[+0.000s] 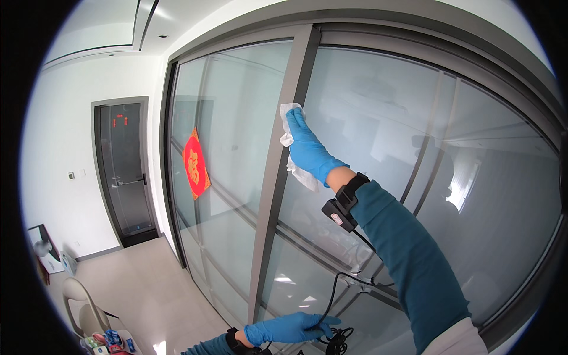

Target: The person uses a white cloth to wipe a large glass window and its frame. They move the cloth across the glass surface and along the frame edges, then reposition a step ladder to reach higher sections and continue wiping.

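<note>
My right hand (310, 148), in a blue glove, presses a white wipe (287, 126) against the grey metal upright (271, 195) between two glass panels. Part of the wipe hangs below the palm, over the edge of the right glass panel (350, 111). Low in the view, my left hand (288, 328), also gloved in blue, has its fingers around a black cable (330, 299). Beside those fingers hangs a tangled coil of the cable (339, 341). A black box (337, 215) is strapped to my right wrist.
A red and gold paper decoration (195, 164) is stuck to the left glass panel (239, 97). Further left stand a dark glazed door (124, 168) and a beige chair (80, 297). Colourful packets (113, 339) lie at the bottom left. Tiled floor (151, 279) runs along the partition.
</note>
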A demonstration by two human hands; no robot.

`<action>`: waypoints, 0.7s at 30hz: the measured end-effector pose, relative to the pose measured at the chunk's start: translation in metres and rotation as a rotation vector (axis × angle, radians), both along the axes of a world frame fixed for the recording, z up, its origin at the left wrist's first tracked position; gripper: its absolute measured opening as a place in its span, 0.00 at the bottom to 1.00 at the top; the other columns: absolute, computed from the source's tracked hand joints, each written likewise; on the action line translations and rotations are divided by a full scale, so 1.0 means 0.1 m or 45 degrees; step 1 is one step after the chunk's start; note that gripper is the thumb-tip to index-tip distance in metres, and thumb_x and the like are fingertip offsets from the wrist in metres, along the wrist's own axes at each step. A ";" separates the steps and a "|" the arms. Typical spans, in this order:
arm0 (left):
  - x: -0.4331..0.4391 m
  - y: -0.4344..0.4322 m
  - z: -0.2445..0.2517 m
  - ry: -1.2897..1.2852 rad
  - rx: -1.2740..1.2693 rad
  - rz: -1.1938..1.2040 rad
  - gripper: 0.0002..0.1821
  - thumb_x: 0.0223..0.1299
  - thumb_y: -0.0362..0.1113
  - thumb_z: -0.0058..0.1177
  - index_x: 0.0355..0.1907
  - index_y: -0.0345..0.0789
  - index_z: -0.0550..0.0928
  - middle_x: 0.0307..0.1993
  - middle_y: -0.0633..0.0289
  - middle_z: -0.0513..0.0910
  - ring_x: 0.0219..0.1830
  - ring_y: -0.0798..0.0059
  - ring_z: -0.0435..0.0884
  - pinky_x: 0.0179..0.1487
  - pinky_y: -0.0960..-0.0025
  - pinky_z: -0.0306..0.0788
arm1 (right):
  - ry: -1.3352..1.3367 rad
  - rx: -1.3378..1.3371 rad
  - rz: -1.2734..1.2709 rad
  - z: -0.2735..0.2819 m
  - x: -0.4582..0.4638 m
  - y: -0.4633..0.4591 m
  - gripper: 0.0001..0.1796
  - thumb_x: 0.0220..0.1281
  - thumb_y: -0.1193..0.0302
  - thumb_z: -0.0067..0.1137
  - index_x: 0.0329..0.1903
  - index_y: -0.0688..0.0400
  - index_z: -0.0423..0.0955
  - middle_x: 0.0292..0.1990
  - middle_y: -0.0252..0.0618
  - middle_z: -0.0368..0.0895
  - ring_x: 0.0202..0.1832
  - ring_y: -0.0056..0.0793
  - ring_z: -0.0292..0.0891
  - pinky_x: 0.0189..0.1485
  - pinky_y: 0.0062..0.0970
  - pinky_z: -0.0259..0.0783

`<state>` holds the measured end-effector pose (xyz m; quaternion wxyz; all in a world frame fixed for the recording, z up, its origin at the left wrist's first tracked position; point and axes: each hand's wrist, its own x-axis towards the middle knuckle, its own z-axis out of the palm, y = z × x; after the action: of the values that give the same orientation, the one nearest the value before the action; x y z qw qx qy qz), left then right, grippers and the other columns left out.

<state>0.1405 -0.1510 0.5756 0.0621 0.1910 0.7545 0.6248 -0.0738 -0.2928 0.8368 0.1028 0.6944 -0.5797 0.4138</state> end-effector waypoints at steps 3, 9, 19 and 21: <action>0.01 0.07 -0.05 0.052 0.017 0.038 0.27 0.70 0.30 0.44 0.71 0.39 0.63 0.47 0.61 0.81 0.48 0.72 0.78 0.61 0.70 0.69 | 0.158 -0.061 -0.094 -0.01 -0.02 -0.02 0.33 0.74 0.76 0.30 0.77 0.52 0.34 0.68 0.36 0.56 0.53 0.21 0.62 0.61 0.16 0.57; 0.10 0.20 -0.06 0.087 -0.105 0.138 0.28 0.70 0.32 0.46 0.71 0.39 0.63 0.48 0.59 0.82 0.48 0.72 0.79 0.60 0.70 0.69 | -0.231 0.124 0.077 0.04 0.07 0.01 0.36 0.69 0.80 0.32 0.77 0.53 0.36 0.76 0.44 0.40 0.70 0.32 0.51 0.70 0.22 0.49; 0.32 0.47 0.07 0.214 -0.098 0.306 0.23 0.69 0.34 0.47 0.65 0.33 0.69 0.43 0.59 0.84 0.44 0.73 0.82 0.51 0.70 0.74 | -0.318 0.218 0.190 0.21 0.32 0.43 0.34 0.66 0.82 0.33 0.75 0.55 0.45 0.76 0.46 0.38 0.77 0.41 0.36 0.77 0.30 0.40; 0.32 0.47 0.05 0.207 -0.114 0.283 0.23 0.69 0.35 0.48 0.65 0.33 0.69 0.43 0.59 0.84 0.44 0.72 0.82 0.51 0.70 0.74 | -0.018 0.010 0.043 0.31 0.27 0.52 0.31 0.68 0.82 0.33 0.73 0.56 0.51 0.75 0.47 0.45 0.77 0.41 0.41 0.77 0.30 0.42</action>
<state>0.1721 -0.1039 0.5803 -0.0603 0.1534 0.8006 0.5761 -0.0471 -0.2408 0.8676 0.0890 0.7014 -0.5703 0.4181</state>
